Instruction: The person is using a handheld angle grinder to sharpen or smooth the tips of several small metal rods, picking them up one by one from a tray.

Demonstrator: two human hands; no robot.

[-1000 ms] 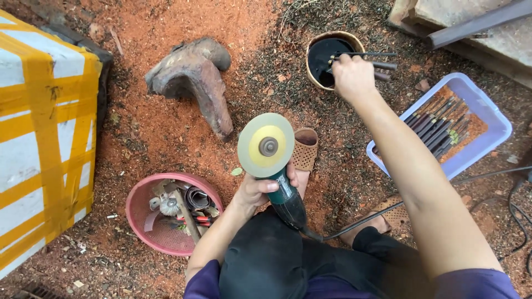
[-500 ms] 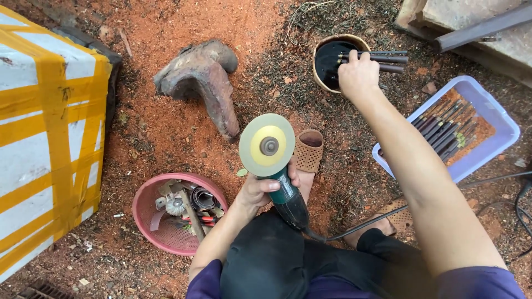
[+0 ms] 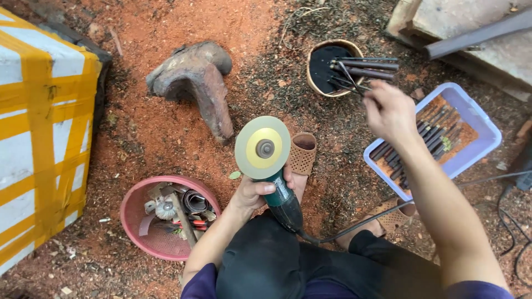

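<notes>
My left hand [image 3: 256, 191] grips the green body of an angle grinder [image 3: 284, 202] between my knees, its yellow-green disc [image 3: 262, 148] facing up. My right hand [image 3: 389, 112], blurred by motion, hovers just right of a round bowl of dark liquid [image 3: 324, 69] with dark metal rods [image 3: 366, 65] lying across its rim. Its fingers are curled, and a thin dark metal piece [image 3: 350, 78] seems pinched at the fingertips, over the bowl's edge.
A lilac tray [image 3: 483, 128] of dark rods sits at the right. A pink basin [image 3: 137, 213] holds tools at lower left. A carved reddish wood piece [image 3: 195, 83], a yellow-taped white box [image 3: 39, 127], my brown sandal [image 3: 302, 153], the grinder's cable [image 3: 360, 221] and planks [image 3: 471, 22] surround me.
My right hand has drawn back from over the dark bowl toward the lilac tray. The left hand and grinder have stayed in place.
</notes>
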